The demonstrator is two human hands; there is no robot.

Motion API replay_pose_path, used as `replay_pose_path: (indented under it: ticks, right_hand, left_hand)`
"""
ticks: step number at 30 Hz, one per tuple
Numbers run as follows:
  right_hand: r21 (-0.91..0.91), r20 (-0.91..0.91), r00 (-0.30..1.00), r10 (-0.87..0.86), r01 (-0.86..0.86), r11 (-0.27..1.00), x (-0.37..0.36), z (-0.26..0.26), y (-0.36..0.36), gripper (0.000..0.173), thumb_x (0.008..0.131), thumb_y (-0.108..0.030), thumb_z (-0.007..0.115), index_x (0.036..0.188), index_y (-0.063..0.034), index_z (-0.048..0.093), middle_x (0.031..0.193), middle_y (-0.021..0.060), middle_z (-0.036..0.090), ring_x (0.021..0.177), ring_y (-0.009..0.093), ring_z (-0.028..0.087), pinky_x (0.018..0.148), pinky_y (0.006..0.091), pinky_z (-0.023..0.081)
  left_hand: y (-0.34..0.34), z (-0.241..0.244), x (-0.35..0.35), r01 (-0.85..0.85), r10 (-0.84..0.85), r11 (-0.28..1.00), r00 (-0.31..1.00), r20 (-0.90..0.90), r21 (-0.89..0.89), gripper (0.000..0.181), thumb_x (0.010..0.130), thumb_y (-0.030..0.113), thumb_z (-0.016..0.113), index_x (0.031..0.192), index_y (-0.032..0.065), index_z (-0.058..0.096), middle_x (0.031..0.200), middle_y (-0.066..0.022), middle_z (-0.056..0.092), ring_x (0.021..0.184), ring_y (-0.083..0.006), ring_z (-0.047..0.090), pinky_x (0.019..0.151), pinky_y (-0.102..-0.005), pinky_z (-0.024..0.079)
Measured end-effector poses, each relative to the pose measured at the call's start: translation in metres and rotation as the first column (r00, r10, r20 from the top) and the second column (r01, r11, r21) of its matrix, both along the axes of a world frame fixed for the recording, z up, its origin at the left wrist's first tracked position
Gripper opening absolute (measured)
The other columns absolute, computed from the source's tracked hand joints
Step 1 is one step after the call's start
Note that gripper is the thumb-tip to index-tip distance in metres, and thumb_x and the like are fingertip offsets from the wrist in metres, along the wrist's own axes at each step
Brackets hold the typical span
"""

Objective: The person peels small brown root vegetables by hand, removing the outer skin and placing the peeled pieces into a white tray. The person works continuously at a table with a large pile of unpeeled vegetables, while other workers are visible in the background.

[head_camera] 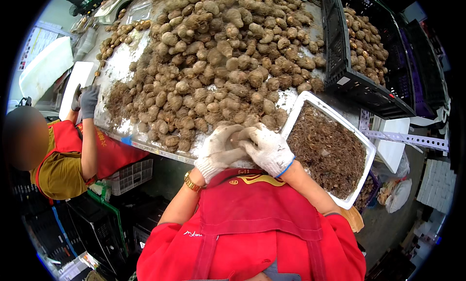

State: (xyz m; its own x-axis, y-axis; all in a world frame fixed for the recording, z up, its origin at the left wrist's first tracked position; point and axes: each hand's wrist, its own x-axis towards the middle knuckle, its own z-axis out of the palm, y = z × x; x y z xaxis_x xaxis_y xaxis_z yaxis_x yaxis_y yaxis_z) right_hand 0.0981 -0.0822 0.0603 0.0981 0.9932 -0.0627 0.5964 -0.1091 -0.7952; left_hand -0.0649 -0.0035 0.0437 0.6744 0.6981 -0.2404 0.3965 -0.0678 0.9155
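Observation:
My left hand (220, 147), in a soiled white knit glove, curls around a small brown taro corm (235, 140) at the table's near edge. The thumb of my right hand (268, 148), gloved the same way with a blue cuff edge, presses against the corm from the right. Glove fingers hide most of this corm. Directly beyond both hands spreads a large heap of hairy taro corms (218, 59). Right of my right hand stands a white foam box (370, 150) filled with loose brown root fibres and peelings (324, 150).
Upper right, a black plastic crate (336, 44) holds more corms. A co-worker's grey-gloved hands (88, 99) are at the table's left end, beside a white foam lid (78, 81). A perforated metal rail (407, 138) juts out at right. Below left are stacked black crates (94, 226).

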Motion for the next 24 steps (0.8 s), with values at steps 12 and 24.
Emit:
replay_pose_path:
  ticks: [12,24]
  right_hand:
    - [0.086,-0.043,0.921,-0.388,0.391,0.917,0.048,0.009,-0.047,0.015,0.083,-0.014,0.069,0.094,-0.0043,0.069,0.091,0.0139,0.066,0.081,0.026,0.066,0.075,0.0344,0.053]
    - [0.176,0.121,0.812,-0.572,0.549,0.817,0.055,0.0,-0.051,0.023,0.08,-0.007,0.067,0.103,-0.0051,0.067,0.099,0.0151,0.065,0.094,0.027,0.065,0.082,0.0359,0.052]
  left_hand:
    - [-0.006,0.013,0.029,0.107,0.344,0.641,0.845,0.409,-0.76,0.05,0.09,0.018,0.063,0.134,-0.002,0.048,0.12,-0.0134,0.061,0.101,-0.018,0.063,0.084,-0.0281,0.053]
    - [-0.004,-0.036,0.052,0.322,0.425,0.311,0.795,0.434,-0.894,0.049,0.098,0.035,0.056,0.134,0.0031,0.048,0.13,-0.0123,0.055,0.093,-0.015,0.06,0.07,-0.0262,0.053]
